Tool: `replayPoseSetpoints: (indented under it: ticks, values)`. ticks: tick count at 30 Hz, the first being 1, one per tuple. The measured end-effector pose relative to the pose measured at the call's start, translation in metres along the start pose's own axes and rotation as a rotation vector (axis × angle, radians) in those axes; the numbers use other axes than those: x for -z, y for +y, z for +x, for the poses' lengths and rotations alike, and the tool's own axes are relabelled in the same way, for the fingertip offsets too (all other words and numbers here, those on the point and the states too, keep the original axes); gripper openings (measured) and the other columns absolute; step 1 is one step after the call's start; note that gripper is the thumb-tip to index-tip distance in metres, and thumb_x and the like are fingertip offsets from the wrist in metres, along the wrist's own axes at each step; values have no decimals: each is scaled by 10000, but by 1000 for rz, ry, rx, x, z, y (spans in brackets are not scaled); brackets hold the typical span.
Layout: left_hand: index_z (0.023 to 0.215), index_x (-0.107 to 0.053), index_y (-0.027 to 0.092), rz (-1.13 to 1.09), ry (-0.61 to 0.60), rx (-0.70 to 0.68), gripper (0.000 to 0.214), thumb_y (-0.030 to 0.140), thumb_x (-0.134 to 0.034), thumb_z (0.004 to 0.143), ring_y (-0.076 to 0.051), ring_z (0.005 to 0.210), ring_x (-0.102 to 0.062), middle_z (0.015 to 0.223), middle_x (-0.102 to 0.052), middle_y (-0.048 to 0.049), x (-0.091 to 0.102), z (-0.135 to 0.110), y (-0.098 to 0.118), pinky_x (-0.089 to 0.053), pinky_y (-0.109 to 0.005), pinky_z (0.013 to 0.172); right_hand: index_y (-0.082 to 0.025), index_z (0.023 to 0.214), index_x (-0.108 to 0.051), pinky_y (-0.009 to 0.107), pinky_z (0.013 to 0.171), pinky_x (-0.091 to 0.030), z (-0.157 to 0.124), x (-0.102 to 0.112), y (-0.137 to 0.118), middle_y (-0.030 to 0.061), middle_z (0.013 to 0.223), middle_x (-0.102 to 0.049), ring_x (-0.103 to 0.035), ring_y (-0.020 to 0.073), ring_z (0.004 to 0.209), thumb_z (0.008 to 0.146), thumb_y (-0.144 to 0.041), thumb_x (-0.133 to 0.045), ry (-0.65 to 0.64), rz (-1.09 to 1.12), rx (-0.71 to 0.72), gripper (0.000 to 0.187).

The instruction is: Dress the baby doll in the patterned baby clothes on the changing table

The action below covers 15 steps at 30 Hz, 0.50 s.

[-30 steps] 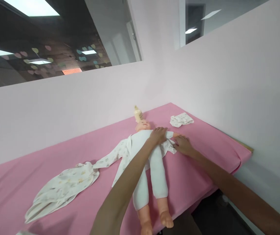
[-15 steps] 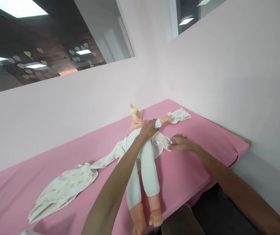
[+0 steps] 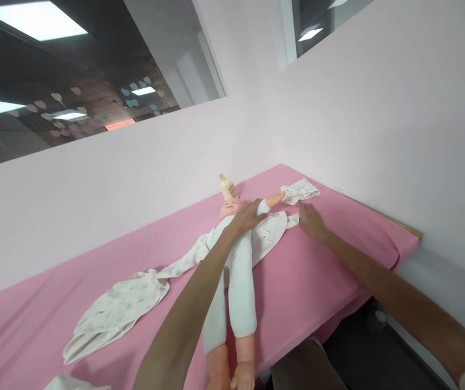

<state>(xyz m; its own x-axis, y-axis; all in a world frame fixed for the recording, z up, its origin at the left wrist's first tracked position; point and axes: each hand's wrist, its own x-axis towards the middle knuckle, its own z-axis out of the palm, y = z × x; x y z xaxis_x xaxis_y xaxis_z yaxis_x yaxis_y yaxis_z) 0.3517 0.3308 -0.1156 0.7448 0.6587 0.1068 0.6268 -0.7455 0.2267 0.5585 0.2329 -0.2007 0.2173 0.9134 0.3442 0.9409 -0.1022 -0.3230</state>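
A baby doll [image 3: 242,292] with a soft white body lies on its back on the pink-covered table [image 3: 309,287], head away from me. My left hand [image 3: 249,215] reaches across its chest, fingers closed round the upper arm on the right side. Under the doll is a white printed baby shirt [image 3: 270,233], its right side spread out flat. One printed sleeve stretches left from the doll; whether an arm is inside I cannot tell. My right hand [image 3: 312,221] pinches the end of the shirt's right sleeve, pulled out to the right. The fingertips are partly hidden.
Behind the doll's head a cream-coloured bottle [image 3: 228,187] leans near the wall. A folded printed cloth [image 3: 301,191] lies by the doll's hand. Another printed garment [image 3: 118,311] rests at left, with white fabric [image 3: 73,383] at the bottom edge. White walls border the table.
My right hand has moved away from me and slightly right, drawing the shirt's side and sleeve out flatter. My left hand stays on the doll's arm. The doll's legs have shifted slightly left.
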Motion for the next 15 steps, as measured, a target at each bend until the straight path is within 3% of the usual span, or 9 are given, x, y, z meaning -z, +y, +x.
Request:
replayPoseSetpoints:
  ticks: [3, 6, 10, 13, 15]
  values:
    - [1210, -469, 213, -38, -11, 6, 421, 479, -466, 883, -240, 920, -612, 1054, -651, -63, 3, -6, 4, -446, -338, 762, -119, 1044, -560, 348, 802, -351, 22, -2, 23, 147, 985, -584, -477, 275, 962, 751, 44, -359, 152, -163, 181, 391]
    - [1204, -471, 220, -87, -12, 12, 420, 484, -475, 878, -230, 924, -601, 1054, -646, -49, 4, -13, 7, -443, -331, 769, -116, 1005, -569, 362, 789, -341, 42, -3, 42, 151, 944, -566, -454, 278, 914, 746, 43, -366, 264, -257, 234, 366]
    - [1171, -482, 221, -98, -3, 11, 393, 486, -465, 882, -215, 887, -596, 1020, -640, -36, 3, -19, 8, -443, -319, 737, -128, 950, -576, 362, 764, -350, 51, -11, 51, 151, 936, -566, -452, 274, 903, 729, 38, -372, 176, -181, 164, 344]
    - [1169, -473, 217, -75, 8, 13, 393, 490, -458, 887, -217, 876, -600, 1018, -640, -39, 3, -19, 7, -447, -320, 730, -140, 972, -584, 356, 784, -371, 43, -18, 43, 144, 981, -575, -466, 268, 939, 747, 23, -365, 112, -113, 113, 354]
    - [1184, -457, 220, -62, 18, 18, 394, 490, -441, 898, -223, 892, -603, 1040, -640, -45, 2, -19, 7, -452, -322, 732, -137, 1044, -578, 355, 813, -379, 36, -19, 33, 148, 1057, -564, -472, 270, 985, 785, -8, -361, 95, -45, 3, 361]
